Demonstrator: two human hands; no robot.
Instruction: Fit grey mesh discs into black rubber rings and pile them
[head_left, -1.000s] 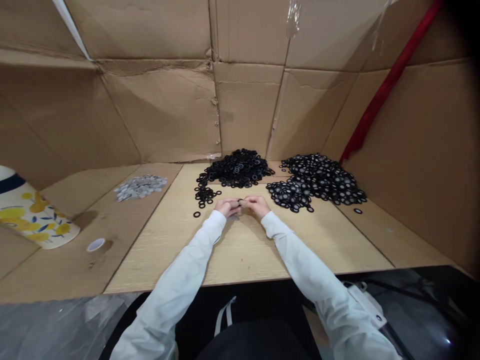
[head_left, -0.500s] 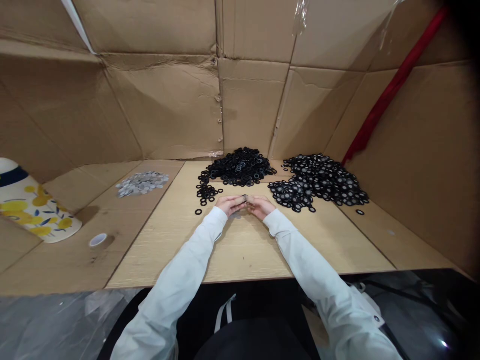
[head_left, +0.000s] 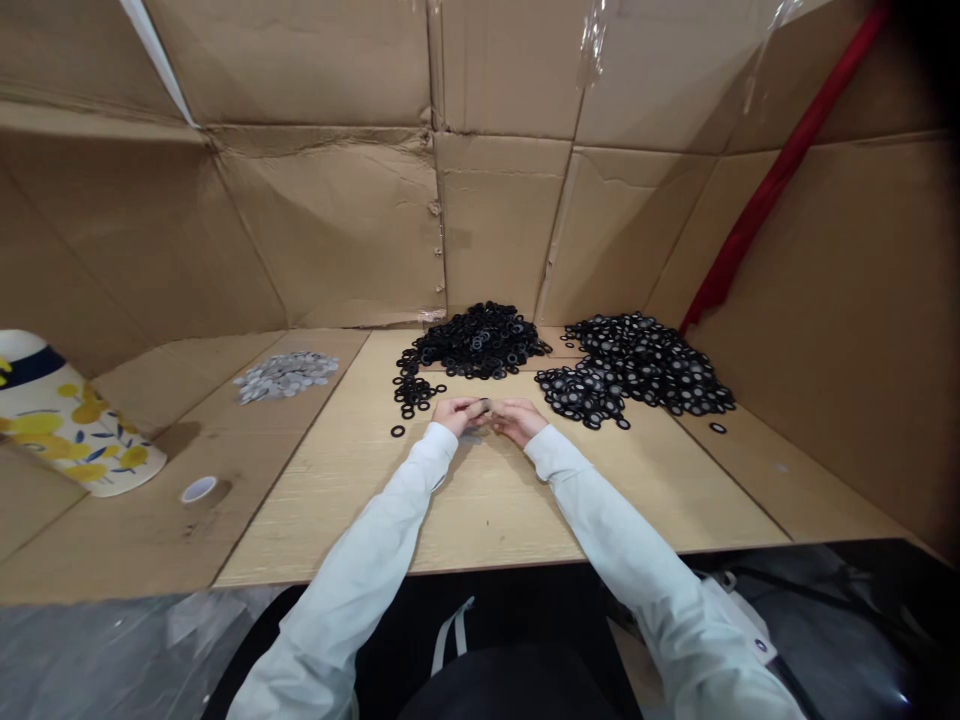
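Observation:
My left hand (head_left: 454, 413) and my right hand (head_left: 520, 419) meet over the middle of the board. Both sets of fingers are pinched on a small black ring (head_left: 486, 404); the fingers hide most of it, and I cannot tell whether a disc sits inside. Just beyond the hands lies a heap of black rings (head_left: 484, 340), with several loose ones trailing to its left. To the right, a pile of black rings with pale centres (head_left: 637, 365) spreads out. Flat grey-white discs (head_left: 286, 376) form a pile at the left.
A floral-patterned cylinder (head_left: 79, 425) stands at the far left, near a small white round lid or cap (head_left: 199, 489). Cardboard walls (head_left: 502, 230) enclose the back and sides. A red cloth strip (head_left: 780, 180) hangs at the right. The wooden board (head_left: 495, 520) ends at the front edge.
The view has tilted slightly, so the things appear a little lower. Both hands stay together at the ring, with only small finger movement.

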